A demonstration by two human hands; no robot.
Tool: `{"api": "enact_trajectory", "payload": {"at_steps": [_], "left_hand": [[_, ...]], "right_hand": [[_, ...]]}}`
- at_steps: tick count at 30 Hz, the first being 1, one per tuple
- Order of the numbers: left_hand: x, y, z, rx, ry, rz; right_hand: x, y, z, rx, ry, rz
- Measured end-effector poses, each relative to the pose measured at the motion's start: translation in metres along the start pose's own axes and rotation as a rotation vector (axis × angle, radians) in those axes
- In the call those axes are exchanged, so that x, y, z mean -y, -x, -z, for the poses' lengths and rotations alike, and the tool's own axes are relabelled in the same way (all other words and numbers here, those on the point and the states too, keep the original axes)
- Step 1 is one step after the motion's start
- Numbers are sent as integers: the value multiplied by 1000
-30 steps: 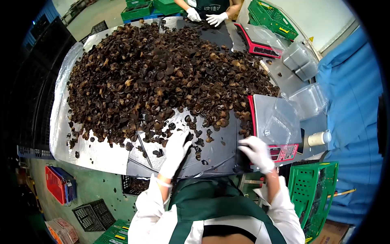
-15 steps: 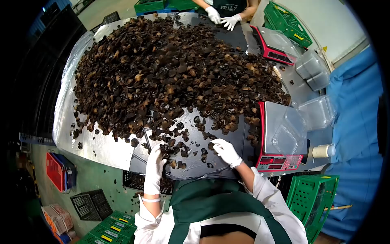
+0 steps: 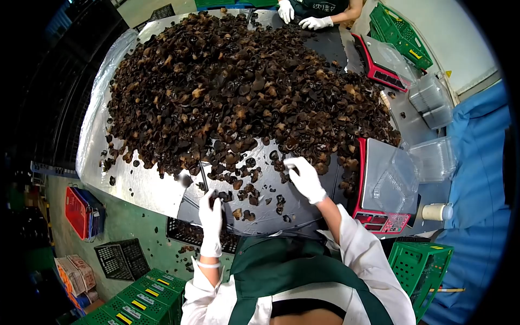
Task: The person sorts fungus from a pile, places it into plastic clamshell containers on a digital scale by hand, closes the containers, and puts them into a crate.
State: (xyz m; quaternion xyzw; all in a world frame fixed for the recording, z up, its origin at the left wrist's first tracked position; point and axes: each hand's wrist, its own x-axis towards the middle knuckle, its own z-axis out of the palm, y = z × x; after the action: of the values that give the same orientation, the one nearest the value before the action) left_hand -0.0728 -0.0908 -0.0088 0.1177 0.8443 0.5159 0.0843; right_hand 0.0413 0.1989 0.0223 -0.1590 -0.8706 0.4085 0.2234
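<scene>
A large heap of dark brown mushroom pieces [image 3: 233,92] covers much of the metal table [image 3: 146,189]. My left hand [image 3: 211,216], in a white glove, is at the table's front edge, its fingertips close together beside some loose pieces; what they hold, if anything, is too small to tell. My right hand [image 3: 305,179], also gloved, is over the dark sheet at the heap's front edge, with thumb and forefinger apart and nothing visible between them. Several loose pieces [image 3: 249,192] lie between my hands. A blurred dark piece [image 3: 185,180] shows above and left of my left hand.
A red-framed scale [image 3: 379,184] with a clear tray stands right; another scale [image 3: 382,62] is behind it. Clear containers [image 3: 431,103] and a white-lidded jar [image 3: 437,212] are farther right. A co-worker's gloved hands [image 3: 316,23] are at the far edge. Green crates [image 3: 420,271] stand below.
My right hand has moved left from the scale to the heap's front edge. My left hand has shifted left and towards me. The view has shifted, and the blurred piece has appeared.
</scene>
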Motion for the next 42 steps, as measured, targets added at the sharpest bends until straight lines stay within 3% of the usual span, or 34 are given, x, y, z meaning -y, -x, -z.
{"api": "enact_trajectory", "payload": {"at_steps": [2,4,5,8,9,10,12,14,18,19,22,26,28,30,32,34,38,42], "left_hand": [[-19,-10,-18,44,-40,-76],[-23,-18,-40,-14,-98,-207],[-25,-20,-46,5,-102,-232],[-27,-23,-53,193,-113,-335],[-26,-22,-50,317,-47,-351],[-33,-23,-43,480,26,-309],[-54,-17,-24,555,163,-114],[-40,-20,-10,350,-51,-243],[-26,-19,-3,204,32,-103],[-27,-19,-7,159,-51,-204],[-27,-30,-26,-27,-195,-402],[-19,-48,-39,176,-64,-367],[-20,-52,-39,302,-86,-407],[-27,-51,-34,370,-67,-399],[-30,-45,-26,327,-118,-414],[-32,-37,-15,213,-134,-444],[-35,-9,4,223,-121,-390],[-45,12,-6,398,-323,-500]], "right_hand": [[3,-18,-20,56,298,-31],[5,-33,-44,19,444,-3],[9,-35,-48,113,446,19],[7,-23,-60,258,371,156],[5,-16,-58,276,276,290],[14,-8,-50,445,237,191],[4,4,-33,575,-92,227],[16,4,-7,395,-45,242],[4,4,23,217,-67,-177],[2,3,22,120,-44,-147],[5,7,22,166,62,-187],[16,25,18,179,186,-108],[36,26,13,314,138,-186],[48,23,-4,366,369,-53],[44,25,-24,448,416,-16],[34,28,-36,380,410,67],[18,27,-24,304,-23,-199],[11,30,-11,242,-179,-22]]}}
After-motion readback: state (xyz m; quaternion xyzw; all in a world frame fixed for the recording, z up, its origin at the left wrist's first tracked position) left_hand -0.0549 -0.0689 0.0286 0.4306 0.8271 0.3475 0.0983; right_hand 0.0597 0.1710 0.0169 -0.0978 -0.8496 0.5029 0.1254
